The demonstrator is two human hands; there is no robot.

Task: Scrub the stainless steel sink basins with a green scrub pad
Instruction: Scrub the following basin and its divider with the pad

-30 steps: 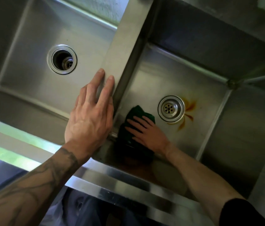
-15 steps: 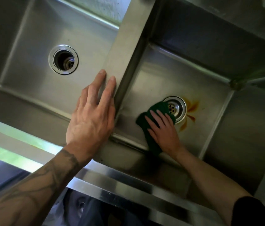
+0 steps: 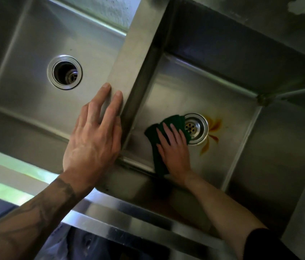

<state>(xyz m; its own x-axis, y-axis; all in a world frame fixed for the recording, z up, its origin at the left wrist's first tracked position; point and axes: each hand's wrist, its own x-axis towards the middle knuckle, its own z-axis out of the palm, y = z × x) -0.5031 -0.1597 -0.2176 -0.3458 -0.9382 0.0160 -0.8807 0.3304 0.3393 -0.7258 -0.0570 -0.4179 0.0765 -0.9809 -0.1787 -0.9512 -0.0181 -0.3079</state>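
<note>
A right hand [image 3: 174, 149], fingers spread flat, presses a green scrub pad [image 3: 159, 134] against the floor of the right basin [image 3: 241, 137], the pad's edge overlapping the drain strainer [image 3: 196, 128] at centre frame. The left hand [image 3: 93, 139] rests open and empty on the divider [image 3: 134, 59] between the basins.

The right hand [image 3: 174, 147] travelled with the green scrub pad [image 3: 164, 132] from the lower-left corner of the right basin's floor, close under the divider, rightward toward frame centre-right, until the pad's edge lapped the strainer drain [image 3: 196, 128], where it sat half a second before as well
</note>
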